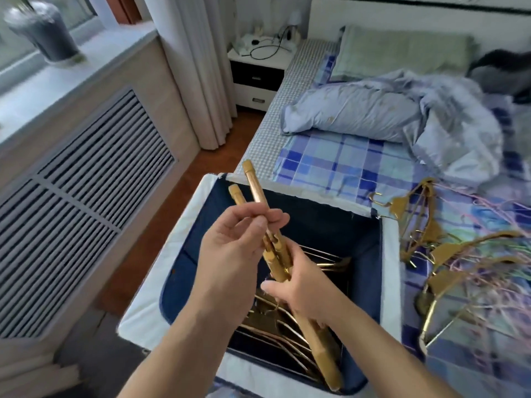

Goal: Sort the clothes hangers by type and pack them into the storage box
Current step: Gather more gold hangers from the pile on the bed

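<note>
**A:** so what were the hands doing over the storage box (390,254)?

**B:** Both were above its open top. The right hand (301,294) sat nearer the camera, forearm coming up from the bottom edge, fingers curled round the middle of a bundle of gold bar-type hangers (275,254). The left hand (232,239) was a bit farther up, wrist bent, thumb and fingers pinching the upper ends of the same bundle. Two bar tips stuck out past the left fingers, toward the box's far rim, slightly splayed. The low end of the bundle angled down toward the box's near wall.

**A:** anything in the box yet?

**B:** Yep, a layer of gold hangers (287,337) lay on the bottom, against the dark blue lining. Couldn't count them, too blurry.

**A:** and the rest?

**B:** Right of the box, on the blue plaid bedsheet (330,165), lay a tangled pile of gold hangers and thin pastel wire ones (465,268), just beside the box's right wall. Beyond the box, farther up the bed, a crumpled pale blue duvet (402,110), then a green pillow (402,53). Far left of that, a white nightstand (258,70) with cables on top.
</note>
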A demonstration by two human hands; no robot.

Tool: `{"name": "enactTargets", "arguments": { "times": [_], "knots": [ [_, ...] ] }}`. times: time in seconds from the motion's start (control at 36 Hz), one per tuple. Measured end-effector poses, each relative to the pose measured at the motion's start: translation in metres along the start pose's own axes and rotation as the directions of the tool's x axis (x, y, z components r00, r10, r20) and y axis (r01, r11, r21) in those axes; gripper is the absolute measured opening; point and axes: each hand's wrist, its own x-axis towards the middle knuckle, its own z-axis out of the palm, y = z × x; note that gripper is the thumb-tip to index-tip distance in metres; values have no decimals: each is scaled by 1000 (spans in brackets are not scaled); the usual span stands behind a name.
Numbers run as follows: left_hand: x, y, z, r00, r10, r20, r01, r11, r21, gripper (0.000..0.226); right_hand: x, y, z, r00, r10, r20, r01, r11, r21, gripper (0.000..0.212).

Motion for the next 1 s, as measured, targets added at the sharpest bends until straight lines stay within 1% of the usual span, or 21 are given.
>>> {"name": "enactTargets", "arguments": {
  "times": [0.06, 0.08, 0.17, 0.22, 0.25, 0.28, 0.33, 0.36, 0.39, 0.44, 0.5, 0.56, 0.64, 0.67, 0.72, 0.78, 0.83, 0.89, 0.92, 0.94, 1.0],
  "knots": [
    [-7, -12, 6, 999, -36, -27, 37, 999, 40, 16, 0, 13, 7, 995, -64, -80, 45, 975, -216, 90],
    [-10, -18, 9, 998, -56, -33, 58, 997, 58, 16, 0, 19, 12, 989, -87, -120, 49, 955, -292, 93],
    [-14, -32, 13, 996, -85, 12, 82, 985, 154, 16, 0, 34, 25, 975, -96, -202, 9, 920, -393, 75],
    [-10, -36, 4, 993, -57, 107, 17, 939, 342, 20, 1, 39, 27, 982, -43, -184, -40, 906, -422, 58],
    [-6, -36, -2, 989, -37, 144, -38, 874, 485, 26, 2, 40, 23, 988, -5, -156, -63, 901, -430, 47],
    [-3, -35, -12, 987, -3, 160, -101, 761, 641, 35, 3, 38, 18, 992, 34, -118, -82, 899, -429, 38],
    [2, -31, -31, 973, 123, 194, -228, 407, 885, 58, 5, 27, 6, 997, 68, -34, -76, 903, -423, 30],
    [4, -27, -40, 956, 179, 234, -271, 228, 935, 68, 7, 19, 0, 999, 45, 11, -35, 895, -444, 30],
    [7, -23, -45, 938, 204, 280, -304, 98, 948, 75, 9, 10, -5, 998, 13, 61, 18, 876, -481, 29],
    [13, -9, -52, 912, 200, 358, -358, -37, 933, 83, 16, -13, -15, 984, -61, 166, 148, 797, -586, 30],
    [23, 10, -55, 881, 217, 421, -409, -100, 907, 77, 23, -38, -23, 960, -117, 254, 265, 668, -695, 34],
    [33, 35, -53, 883, 205, 423, -417, -75, 906, 55, 31, -62, -31, 930, -135, 342, 357, 561, -747, 38],
    [40, 68, -47, 941, -1, 339, -339, 15, 941, 8, 39, -91, -47, 906, -128, 404, 415, 464, -783, 38],
    [41, 73, -44, 947, -68, 315, -311, 58, 949, 3, 42, -98, -52, 899, -109, 424, 427, 438, -791, 39],
    [42, 79, -42, 956, -129, 265, -246, 147, 958, 17, 45, -114, -63, 888, -62, 456, 443, 386, -810, 38],
    [44, 79, -42, 963, -191, 190, -103, 387, 916, 19, 48, -127, -69, 889, -46, 455, 444, 322, -836, 34],
    [39, 77, -41, 960, -239, 145, 39, 629, 776, 13, 51, -134, -71, 900, -131, 416, 435, 185, -881, 32],
    [34, 73, -41, 976, -194, 98, 78, 733, 675, 11, 53, -129, -68, 909, -259, 326, 347, 37, -937, 50],
    [31, 69, -41, 985, -160, 67, 80, 761, 644, 11, 50, -125, -65, 904, -339, 260, 293, 50, -955, 65],
    [26, 66, -42, 991, -130, 39, 80, 796, 600, 12, 46, -120, -62, 879, -440, 183, 267, 135, -954, 77],
    [16, 63, -43, 995, -98, -14, 94, 884, 457, 14, 30, -106, -52, 769, -638, -29, 311, 414, -855, 86]
  ]
}}
